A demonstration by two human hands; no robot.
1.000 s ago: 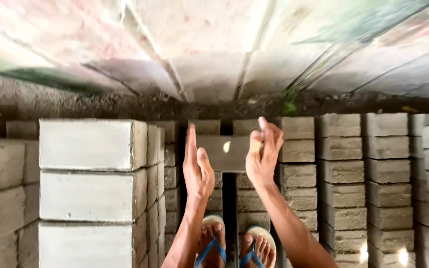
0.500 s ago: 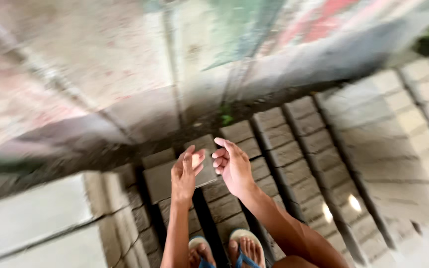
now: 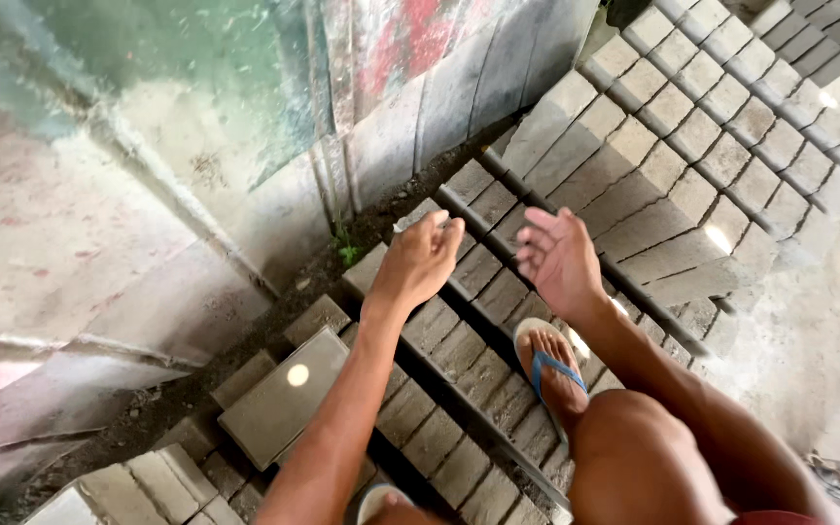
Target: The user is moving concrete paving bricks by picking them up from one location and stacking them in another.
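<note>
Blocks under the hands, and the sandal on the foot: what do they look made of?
The blocks look like cast concrete or cement: grey, matte, grainy faces, uniform rectangular shapes in rows. The sandal looks like rubber or foam, with a pale sole and a smooth blue strap, though the exact material is unclear. Both the left hand and the right hand hover empty above them.

This is an outdoor block-making yard. Rows of grey concrete blocks (image 3: 498, 321) lie on edge across the ground, with taller stacks of blocks (image 3: 692, 126) behind them. Beside the rows, a weathered wall (image 3: 196, 146) with patchy paint rises from bare dirt.
</note>
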